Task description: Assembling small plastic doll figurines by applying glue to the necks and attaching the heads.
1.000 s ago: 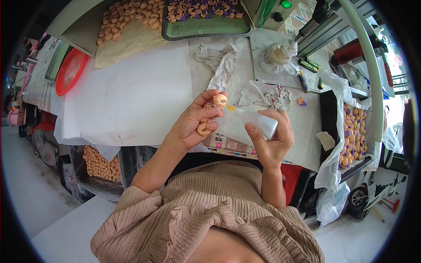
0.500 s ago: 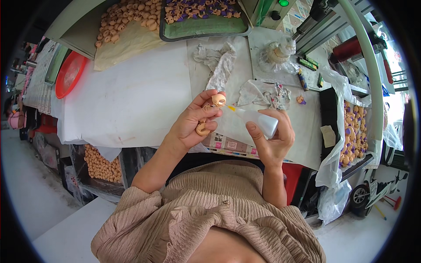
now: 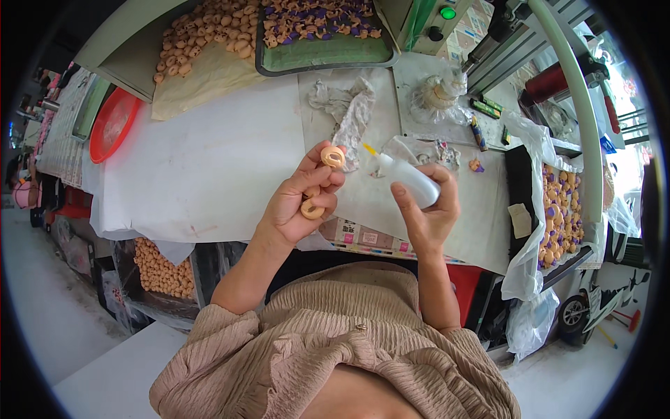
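Pinching a hollow peach-coloured piece (image 3: 333, 157) between thumb and fingertips, the worker's left hand (image 3: 293, 199) also keeps a ring-like piece (image 3: 312, 209) tucked in its lower fingers, at the pinched one's seven o'clock. An opening shows in the upper piece. The right hand (image 3: 431, 209) is wrapped round a white squeeze bottle (image 3: 412, 180), whose yellow nozzle (image 3: 369, 149) points toward ten o'clock, near the upper piece but apart from it.

Taking the space between the hands as the dial's centre, I see a crumpled cloth (image 3: 354, 115) at twelve and, beyond it, a dark-rimmed tray (image 3: 328, 66) bearing peach-and-purple parts. Another cloth (image 3: 447, 155) lies at two, with a small peach-and-purple part (image 3: 476, 165) just beside it, toward three. A plastic-lined tray (image 3: 560, 216) of similar parts sits at three. Rounded peach pieces (image 3: 209, 31) are heaped between ten and eleven; a red basin (image 3: 115, 126) rests between nine and ten.
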`<state>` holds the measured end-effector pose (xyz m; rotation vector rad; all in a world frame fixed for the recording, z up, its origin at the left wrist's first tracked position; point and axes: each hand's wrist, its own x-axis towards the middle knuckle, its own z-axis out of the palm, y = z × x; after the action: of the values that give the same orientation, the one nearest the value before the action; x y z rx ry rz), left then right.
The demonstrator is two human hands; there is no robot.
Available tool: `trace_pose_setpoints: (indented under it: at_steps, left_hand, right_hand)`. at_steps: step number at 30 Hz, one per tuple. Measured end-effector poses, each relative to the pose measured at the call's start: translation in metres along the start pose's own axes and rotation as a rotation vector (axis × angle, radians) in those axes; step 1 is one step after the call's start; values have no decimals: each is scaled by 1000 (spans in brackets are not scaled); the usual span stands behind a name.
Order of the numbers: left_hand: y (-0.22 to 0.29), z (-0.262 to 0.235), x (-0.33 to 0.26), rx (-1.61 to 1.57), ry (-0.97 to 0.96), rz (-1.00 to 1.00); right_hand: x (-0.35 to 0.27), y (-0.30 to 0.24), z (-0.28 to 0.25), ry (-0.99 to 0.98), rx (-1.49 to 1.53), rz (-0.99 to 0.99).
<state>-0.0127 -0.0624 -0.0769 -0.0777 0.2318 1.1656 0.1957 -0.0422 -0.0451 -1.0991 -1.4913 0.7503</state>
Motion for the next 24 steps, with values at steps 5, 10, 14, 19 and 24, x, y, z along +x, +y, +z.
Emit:
trace_pose_setpoints:
  at_steps: [5,10,14,19,24]
  left_hand:
    - [15,16,-10,-189,0,80]
    - [29,35,-27,-305,24,119]
    - [42,43,-39,-292,-29,105]
    - [56,50,-57,-334,-70,18]
    - [60,58,-68,-296,-59,-1]
  right_hand:
    - [20,0,26,-130,-210,24]
    - [36,1,44,-297,-389,-73]
    - [59,-23,52,-384,-456,-83]
    - [123,-41,84,-374,-451,-268]
    - [215,-5,137,-148,-647,-454]
